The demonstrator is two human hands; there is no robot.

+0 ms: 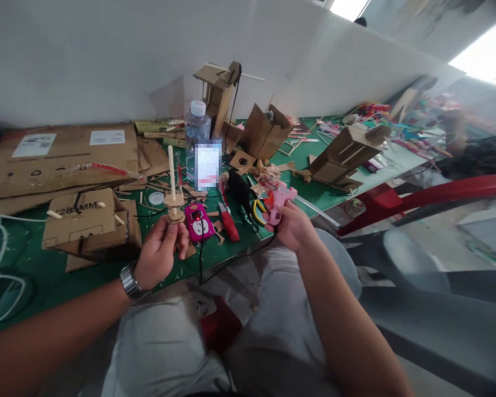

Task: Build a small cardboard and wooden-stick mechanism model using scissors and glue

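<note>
My left hand (160, 252) is closed around the bottom of a thin wooden stick (171, 171) that passes upright through two small round cardboard discs (174, 208). A metal watch sits on that wrist. My right hand (292, 225) grips a pink glue gun (280, 202) near the table's front edge, its nozzle pointing left toward the discs. A black cord runs from the gun side along the table edge. Both hands hover just above the green mat (44, 264), about a hand's width apart.
On the mat between my hands lie a pink device with a red light (198, 221), a red-handled cutter (229, 221), yellow-handled pliers (258, 211) and a water bottle (197, 135). Cardboard boxes (86, 220), cardboard models (342, 154) and scraps crowd the table. A red chair (417, 196) stands at right.
</note>
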